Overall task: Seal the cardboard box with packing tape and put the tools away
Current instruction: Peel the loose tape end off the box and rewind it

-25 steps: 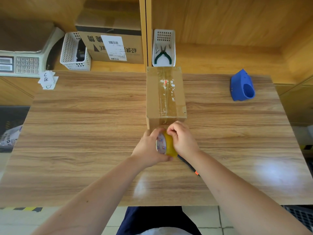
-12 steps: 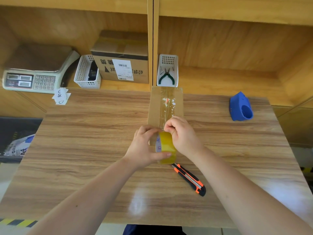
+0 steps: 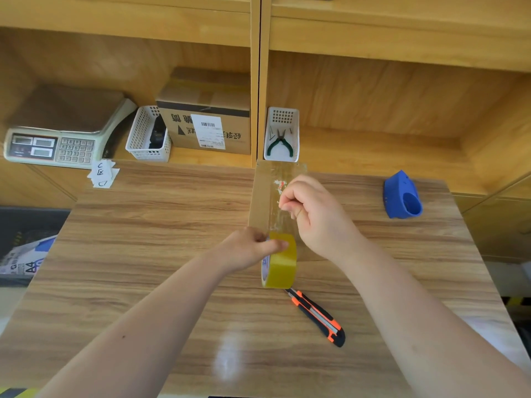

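Observation:
A narrow cardboard box (image 3: pixel 261 196) lies lengthwise on the wooden table (image 3: pixel 149 225), old clear tape running down its top. My left hand (image 3: pixel 249 248) grips a yellow roll of packing tape (image 3: pixel 280 261) just in front of the box's near end. My right hand (image 3: pixel 311 214) pinches the tape's free end (image 3: pixel 283 206) and holds it stretched above the box top. An orange and black utility knife (image 3: pixel 317 317) lies on the table just behind the roll, toward me.
A blue tape dispenser (image 3: pixel 402 196) sits at the table's right. On the shelf behind stand a white basket with green pliers (image 3: pixel 280 143), another white basket (image 3: pixel 148 136), a labelled carton (image 3: pixel 207 122) and a scale (image 3: pixel 66 130). Paper slips (image 3: pixel 102 173) lie at the back left corner.
My right hand has pulled the tape end away from the roll, up and over the box. The roll stays in my left hand. The knife has come into view as my head tilted up.

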Tool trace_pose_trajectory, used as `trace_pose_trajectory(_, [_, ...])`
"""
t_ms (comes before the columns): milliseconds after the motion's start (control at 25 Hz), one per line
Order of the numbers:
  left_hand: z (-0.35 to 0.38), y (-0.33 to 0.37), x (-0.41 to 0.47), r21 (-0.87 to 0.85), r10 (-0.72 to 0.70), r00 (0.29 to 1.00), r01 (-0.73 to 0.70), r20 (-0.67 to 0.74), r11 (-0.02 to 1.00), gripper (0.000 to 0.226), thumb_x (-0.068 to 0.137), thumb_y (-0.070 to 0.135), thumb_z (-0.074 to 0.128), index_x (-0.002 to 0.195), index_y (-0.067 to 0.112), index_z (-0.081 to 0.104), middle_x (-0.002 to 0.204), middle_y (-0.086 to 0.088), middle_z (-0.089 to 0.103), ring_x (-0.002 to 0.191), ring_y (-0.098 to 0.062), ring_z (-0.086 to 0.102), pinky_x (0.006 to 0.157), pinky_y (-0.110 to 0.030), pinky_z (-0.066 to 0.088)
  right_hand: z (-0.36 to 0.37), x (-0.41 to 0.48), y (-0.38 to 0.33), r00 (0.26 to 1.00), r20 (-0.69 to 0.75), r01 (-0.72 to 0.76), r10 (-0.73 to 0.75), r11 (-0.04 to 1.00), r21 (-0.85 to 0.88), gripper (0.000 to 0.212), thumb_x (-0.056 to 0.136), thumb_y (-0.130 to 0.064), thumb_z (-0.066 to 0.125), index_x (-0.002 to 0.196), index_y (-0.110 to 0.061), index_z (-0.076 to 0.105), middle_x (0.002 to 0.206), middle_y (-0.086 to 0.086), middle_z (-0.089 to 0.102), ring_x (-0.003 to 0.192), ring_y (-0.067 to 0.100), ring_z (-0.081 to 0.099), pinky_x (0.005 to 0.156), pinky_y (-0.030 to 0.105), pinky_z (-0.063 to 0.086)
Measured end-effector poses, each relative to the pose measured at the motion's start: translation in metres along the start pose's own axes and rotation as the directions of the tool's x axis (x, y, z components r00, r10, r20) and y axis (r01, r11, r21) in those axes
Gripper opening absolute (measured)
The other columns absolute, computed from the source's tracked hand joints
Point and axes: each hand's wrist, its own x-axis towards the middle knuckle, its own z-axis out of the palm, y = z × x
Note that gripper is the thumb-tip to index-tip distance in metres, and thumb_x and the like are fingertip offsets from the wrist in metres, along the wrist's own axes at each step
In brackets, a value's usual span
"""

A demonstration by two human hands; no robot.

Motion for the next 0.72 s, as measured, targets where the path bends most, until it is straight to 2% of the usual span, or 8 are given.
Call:
trace_pose_trajectory(80, [0.0,0.001,-0.001,0.005,0.04,0.999,-0.04,-0.022,0.999,0.041,0.073,0.064,0.064,0.093,0.029,0.059,0.087,-0.004,0.067,0.085,-0.02,0.063,0.076,-0.035,0.049,-0.001,0.0,0.001,0.999,0.035,-0.033,0.034,0.999,-0.019,0.018,0.092,0.001,0.047,0.083,-0.013,0.053,0.089,-0.011,0.043,0.079,-0.001,0.046,0.072,0.018,0.039])
trace_pose_trajectory(200, [0.002,-0.001,-0.002,-0.014,0.099,0.995,-0.099,-0.015,0.995,0.046,0.071,0.059,0.07,0.108,0.04,0.051,0.094,-0.007,0.067,0.088,-0.024,0.063,0.084,-0.038,0.051,-0.006,0.002,0.005,0.99,0.104,-0.09,0.099,0.992,-0.089,0.016,0.095,-0.006,0.048,0.085,-0.017,0.053,0.097,-0.01,0.044,0.089,-0.009,0.045,0.078,0.018,0.04])
trace_pose_trajectory(280, [0.004,-0.004,-0.002,0.01,0.156,0.987,-0.156,-0.044,0.988,0.044,0.071,0.054,0.075,0.108,0.033,0.061,0.096,0.0,0.065,0.088,-0.02,0.061,0.081,-0.03,0.05,-0.008,0.001,0.003,0.974,0.162,-0.148,0.161,0.985,-0.09,0.016,0.097,-0.01,0.046,0.086,-0.022,0.052,0.086,-0.012,0.051,0.084,-0.004,0.051,0.074,0.022,0.044])
trace_pose_trajectory(360, [0.004,-0.003,-0.004,0.005,0.222,0.972,-0.222,-0.075,0.975,0.04,0.07,0.043,0.082,0.103,0.027,0.068,0.094,0.013,0.061,0.085,-0.001,0.057,0.072,-0.014,0.045,-0.006,0.0,0.001,0.957,0.205,-0.2,0.207,0.978,-0.057,0.018,0.097,-0.013,0.045,0.087,-0.025,0.052,0.075,-0.012,0.054,0.071,0.004,0.055,0.066,0.023,0.045])
trace_pose_trajectory(440, [0.005,-0.001,-0.007,-0.142,0.275,0.957,-0.285,-0.089,0.948,0.036,0.067,0.022,0.088,0.096,0.026,0.067,0.088,0.019,0.063,0.081,0.01,0.058,0.073,-0.006,0.042,-0.002,-0.002,0.001,0.955,0.21,-0.211,0.212,0.977,-0.025,0.018,0.096,-0.011,0.046,0.086,-0.024,0.053,0.071,-0.012,0.054,0.064,0.005,0.054,0.062,0.021,0.044])
trace_pose_trajectory(560, [0.005,-0.005,-0.003,-0.382,0.313,0.941,-0.339,-0.132,0.86,0.035,0.065,0.002,0.086,0.083,0.022,0.065,0.081,0.005,0.069,0.083,-0.009,0.066,0.084,-0.027,0.053,0.005,-0.002,0.004,0.967,0.132,-0.223,0.219,0.974,0.022,0.019,0.095,-0.009,0.05,0.084,-0.025,0.054,0.068,-0.013,0.053,0.062,0.006,0.054,0.063,0.023,0.045])
trace_pose_trajectory(680, [0.007,-0.004,-0.004,-0.492,0.266,0.941,-0.337,-0.21,0.803,0.009,0.083,0.016,0.074,0.077,0.017,0.067,0.072,-0.003,0.07,0.074,-0.019,0.064,0.079,-0.035,0.05,0.008,-0.002,0.012,0.967,0.069,-0.248,0.245,0.968,0.039,0.019,0.094,-0.011,0.053,0.085,-0.028,0.057,0.068,-0.014,0.056,0.065,0.008,0.056,0.064,0.024,0.046])
trace_pose_trajectory(720, [0.008,-0.003,-0.004,-0.502,0.249,0.94,-0.335,-0.231,0.797,0.012,0.088,0.02,0.07,0.076,0.017,0.067,0.071,-0.005,0.071,0.073,-0.02,0.064,0.077,-0.035,0.05,0.009,-0.002,0.015,0.964,0.06,-0.263,0.261,0.964,0.041,0.018,0.093,-0.012,0.054,0.085,-0.027,0.058,0.069,-0.015,0.057,0.066,0.008,0.057,0.064,0.023,0.046])
